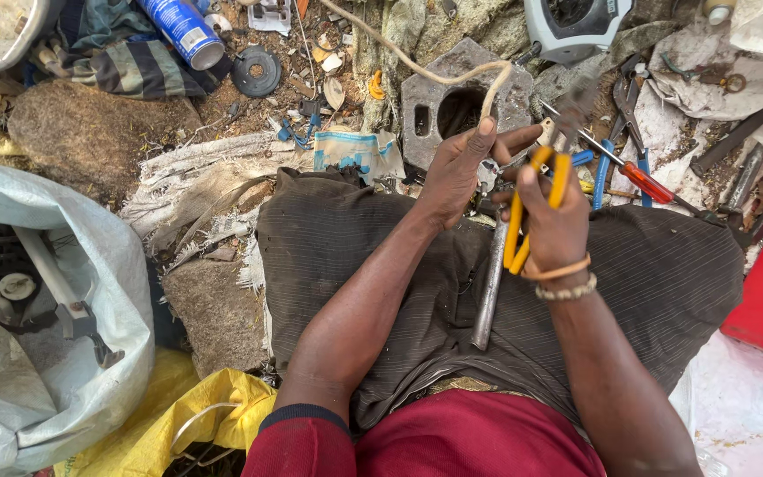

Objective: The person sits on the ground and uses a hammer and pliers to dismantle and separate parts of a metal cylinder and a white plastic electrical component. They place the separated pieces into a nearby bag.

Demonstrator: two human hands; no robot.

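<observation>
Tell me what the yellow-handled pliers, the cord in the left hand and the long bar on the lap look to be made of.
Pliers: handles look like glossy yellow plastic or rubber sleeves, smooth and bright; the head is mostly hidden by the right hand.
Cord: seemingly a dull beige plastic-sheathed cable, bending in a soft loop above the left hand.
Bar: probably steel, grey with a worn, dull sheen.

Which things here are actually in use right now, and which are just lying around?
In use:
- left hand holding the pale cable
- right hand gripping the yellow-handled pliers

Lying about:
- metal rod on the lap
- red-handled screwdriver
- blue spray can
- grey block with holes
- white sack of parts
</observation>
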